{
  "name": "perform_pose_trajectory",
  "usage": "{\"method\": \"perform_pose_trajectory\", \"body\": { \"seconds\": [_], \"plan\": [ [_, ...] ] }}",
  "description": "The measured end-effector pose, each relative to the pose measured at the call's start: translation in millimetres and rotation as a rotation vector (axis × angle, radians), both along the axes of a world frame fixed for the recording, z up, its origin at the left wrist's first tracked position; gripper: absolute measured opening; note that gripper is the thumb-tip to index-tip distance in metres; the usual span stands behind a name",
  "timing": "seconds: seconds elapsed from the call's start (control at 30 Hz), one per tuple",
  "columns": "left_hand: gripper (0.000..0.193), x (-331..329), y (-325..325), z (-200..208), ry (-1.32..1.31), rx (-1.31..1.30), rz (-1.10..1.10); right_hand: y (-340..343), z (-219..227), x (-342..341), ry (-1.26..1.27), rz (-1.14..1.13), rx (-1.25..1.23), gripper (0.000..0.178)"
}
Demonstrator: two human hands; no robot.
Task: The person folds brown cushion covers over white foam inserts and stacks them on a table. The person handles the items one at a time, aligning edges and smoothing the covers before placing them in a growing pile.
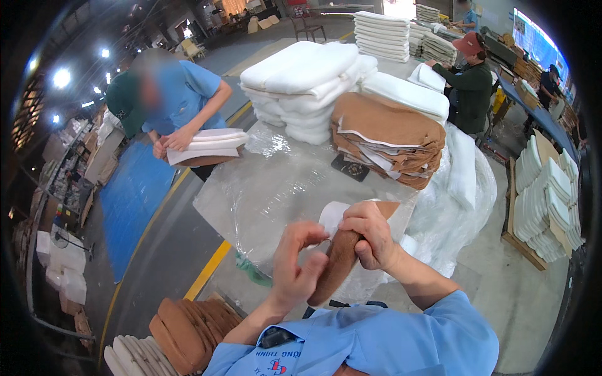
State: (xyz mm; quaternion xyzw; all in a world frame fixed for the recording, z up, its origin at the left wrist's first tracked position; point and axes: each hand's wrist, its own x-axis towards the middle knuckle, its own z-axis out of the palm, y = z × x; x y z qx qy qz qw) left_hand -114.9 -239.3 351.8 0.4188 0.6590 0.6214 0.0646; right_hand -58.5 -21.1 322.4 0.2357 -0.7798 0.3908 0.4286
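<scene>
Head view: right hand [371,237] clamped on brown cushion [340,264], fingers over its upper end, thumb on the near side. Left hand [298,262] at the cushion's left edge, thumb and fingers spread apart; can't tell how firmly it touches. Cushion held tilted in front of the chest, above the near edge of the film-covered counter [276,197]; white flap [332,216] sticks out by its upper end. On counter, farther off: stack of brown covers [389,125], black square item [349,167] just beside it, white pad stack [298,69] behind. Co-worker [182,94] across at left grips white pads [210,143]. Lower left: brown cushions in a row [191,332].
</scene>
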Motion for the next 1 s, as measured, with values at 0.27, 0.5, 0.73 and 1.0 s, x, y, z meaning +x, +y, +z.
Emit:
{"method": "perform_pose_trajectory", "body": {
  "seconds": [0.27, 0.5, 0.73, 1.0],
  "plan": [
    [0.050, 22, 26, 44, 0.548, -0.237, 0.189, 11, 8, -4, 0.059, -0.114, -0.012, 0.036],
    [0.044, 17, 43, 33, 0.663, -0.265, 0.362, 20, 10, -15, 0.032, -0.110, 0.047, 0.040],
    [0.034, 6, 50, 25, 0.757, -0.271, 0.431, 19, 8, -31, 0.017, -0.072, 0.034, 0.042],
    [0.026, 1, 44, 21, 0.681, -0.368, 0.458, 20, 14, -46, -0.099, 0.044, 0.080, 0.048]
  ]
}}
